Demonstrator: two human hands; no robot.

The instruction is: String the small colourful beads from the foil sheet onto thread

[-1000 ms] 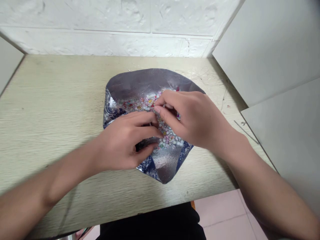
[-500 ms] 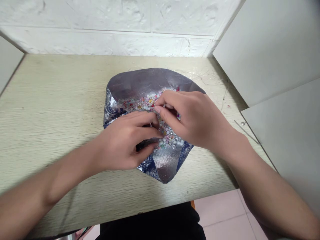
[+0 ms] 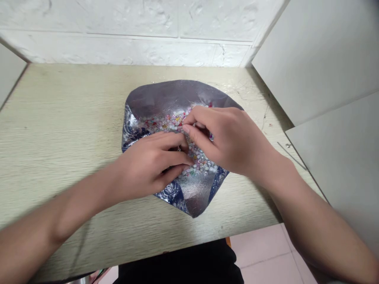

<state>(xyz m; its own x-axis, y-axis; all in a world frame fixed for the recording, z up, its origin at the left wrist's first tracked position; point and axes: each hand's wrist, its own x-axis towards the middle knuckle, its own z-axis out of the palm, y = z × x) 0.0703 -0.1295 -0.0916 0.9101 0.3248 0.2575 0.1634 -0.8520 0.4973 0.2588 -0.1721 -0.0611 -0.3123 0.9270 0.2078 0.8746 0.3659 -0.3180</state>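
Observation:
A silver foil bag (image 3: pixel 168 96), cut open and spread flat, lies on the wooden table (image 3: pixel 59 114). A heap of small coloured beads (image 3: pixel 161 124) fills its middle. My left hand (image 3: pixel 148 165) rests on the beads with its fingers curled and pressed together. My right hand (image 3: pixel 225 138) hovers just to the right, thumb and forefinger pinched at the beads. The fingertips of both hands meet over the heap. What they pinch is too small to make out.
A white brick wall (image 3: pixel 133 31) runs along the back. Grey partition panels (image 3: pixel 319 59) close in the right side. A thin metal pin or wire (image 3: pixel 291 156) lies on the table near the right panel. The table's front edge is close to my body.
My left hand's lower fingers have curled in a little closer over the bag. The right hand and the bag have stayed in place.

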